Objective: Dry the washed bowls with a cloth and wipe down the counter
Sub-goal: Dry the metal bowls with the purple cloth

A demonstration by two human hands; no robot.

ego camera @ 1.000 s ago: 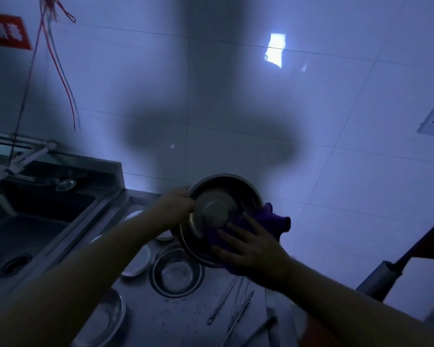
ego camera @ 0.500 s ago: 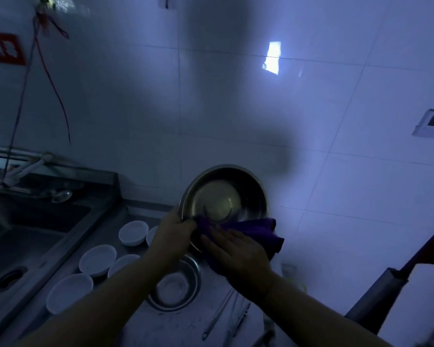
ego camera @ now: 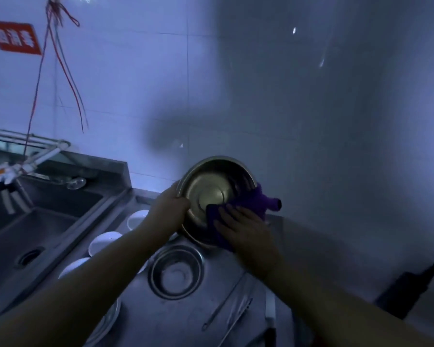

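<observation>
1. The left hand [ego camera: 169,209] grips the near-left rim of a steel bowl [ego camera: 211,190], its fingers curled round the edge, and holds the bowl up off the tabletop [ego camera: 191,319], tilted so that the hollow faces the person.
2. The right hand [ego camera: 246,229] presses a purple cloth [ego camera: 251,204] against the lower right of the bowl's inside; its fingers [ego camera: 226,214] lie fairly straight and spread over the cloth, not clenched.
3. The cloth drapes over the bowl's right rim, and a bunched end of it sticks out to the right, in front of the tiled wall [ego camera: 311,121].
4. Directly below the raised bowl a second steel bowl [ego camera: 176,271] sits upright on the tabletop, apart from both hands.
5. To the left of that one, 3 small white bowls [ego camera: 102,242] stand in a row along the tabletop's left side, partly hidden by the left forearm.
6. A shallow metal dish [ego camera: 105,324] lies at the near edge, under the left arm.
7. Several long thin utensils [ego camera: 226,304] lie on the tabletop to the right of the second bowl; in this dim light I cannot tell what each is.
8. A steel sink [ego camera: 35,229] adjoins the tabletop on the left, with a tap [ego camera: 30,164] over it.
9. A red sign [ego camera: 15,37] and red cords [ego camera: 60,58] hang on the wall above the sink.
</observation>
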